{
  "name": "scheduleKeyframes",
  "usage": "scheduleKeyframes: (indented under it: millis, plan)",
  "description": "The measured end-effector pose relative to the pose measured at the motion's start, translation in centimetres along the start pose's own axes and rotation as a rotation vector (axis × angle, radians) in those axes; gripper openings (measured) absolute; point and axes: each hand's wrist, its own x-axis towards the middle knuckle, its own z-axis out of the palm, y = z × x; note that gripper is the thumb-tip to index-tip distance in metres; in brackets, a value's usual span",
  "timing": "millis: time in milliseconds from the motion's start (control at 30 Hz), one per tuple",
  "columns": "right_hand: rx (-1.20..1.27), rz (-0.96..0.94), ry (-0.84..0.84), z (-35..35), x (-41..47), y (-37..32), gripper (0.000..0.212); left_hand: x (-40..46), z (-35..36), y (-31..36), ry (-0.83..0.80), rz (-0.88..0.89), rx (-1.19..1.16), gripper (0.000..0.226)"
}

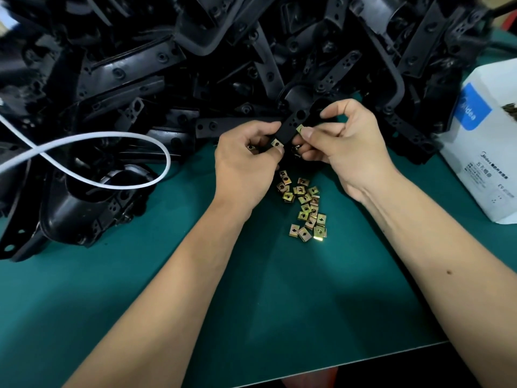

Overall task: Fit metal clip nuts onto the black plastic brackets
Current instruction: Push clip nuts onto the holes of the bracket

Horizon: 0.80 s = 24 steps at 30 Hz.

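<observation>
White box (pixel 485 141) at right edge of the table, cut off by the frame; blue panel reads "Midea", partly lost in the curve of the lens. Smaller print below it, too small to read.

Both hands meet over the far-middle of the green mat (pixel 140 289), working one black bracket (pixel 291 127). Left hand (pixel 246 166) pinches the bracket's near end, thumb pressed on a brass-coloured clip nut (pixel 277 143) seated at that edge. Right hand (pixel 344 147) pinches a second clip nut (pixel 300 129) against the bracket's right side, forefinger curled over the top. Something metallic shows under the right fingers; cannot make out what.

Loose clip nuts (pixel 303 205) lie in a small scatter on the mat just below the hands, between the wrists.

Pile of black brackets (pixel 156 65) fills the whole far half, heaped, individual parts hard to separate in the dark; top of the heap runs out of frame. White cable (pixel 112 141) loops over its left part, its end cut off at left.

Mat's near edge shows lower right; open green surface near left and between the forearms.
</observation>
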Motion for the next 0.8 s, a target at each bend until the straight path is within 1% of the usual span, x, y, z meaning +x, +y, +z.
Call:
scheduleKeyframes:
  millis: [167,367,533,633,700,733,800]
  plan:
    - [0.010,0.003,-0.006,-0.3,0.0,0.0,0.036,0.0,-0.2,0.0,-0.037,0.028,0.041,0.035]
    - [0.044,-0.016,0.012,0.0,0.0,0.4,0.037,-0.1,-0.3,0.2,-0.097,0.075,0.099,0.034]
    - [0.015,-0.053,-0.041,-0.7,0.1,0.4,0.038,0.0,-0.9,0.4,-0.176,0.052,0.080,0.035]
    - [-0.053,-0.077,-0.113,-1.0,0.2,0.6,0.036,0.4,-1.4,0.5,-0.199,0.075,0.132,0.036]
    - [-0.120,-0.080,-0.172,-1.1,0.5,0.6,0.031,0.7,-1.6,0.4,-0.184,0.101,0.196,0.036]
    - [-0.178,-0.090,-0.199,-1.2,0.7,0.5,0.031,0.8,-1.7,0.4,-0.170,0.113,0.230,0.037]
    - [-0.374,-0.153,-0.232,-1.4,0.8,0.4,0.037,0.9,-1.9,0.4,-0.134,0.165,0.317,0.038]
